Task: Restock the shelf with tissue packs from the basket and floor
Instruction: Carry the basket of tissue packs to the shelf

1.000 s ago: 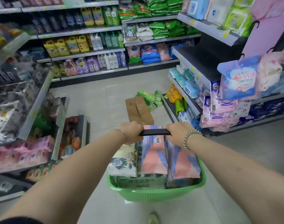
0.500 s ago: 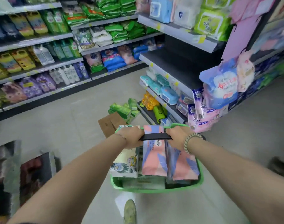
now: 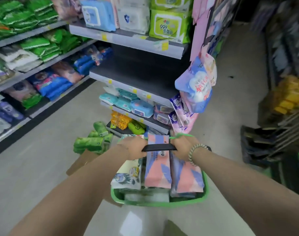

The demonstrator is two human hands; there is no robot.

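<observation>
Basket (image 3: 162, 204), green, hangs low and close to the body, crammed with tissue packs (image 3: 158, 171) standing on end, pink-and-purple ones on the right side. Left hand (image 3: 134, 148) and right hand (image 3: 181, 147) are both curled tight round the black handle (image 3: 159, 148), one at each end. Carry step, nothing shelved yet.

To do it well: keep the handle level so the tall packs don't tip out, and set the basket down just beside the bare dark shelf (image 3: 140, 70), away from the cardboard (image 3: 82, 160) and the green floor packs (image 3: 89, 143) at left, which need collecting too. Watch the hanging packs (image 3: 194, 86) at the shelf end on the right; they could snag.

Versus a second ago: two-handed grip is the same and the load is unchanged. View has swung right and closed in, so the bare shelf now fills the centre, the floor packs sit near the left wrist, and the left forearm hides part of the cardboard.
</observation>
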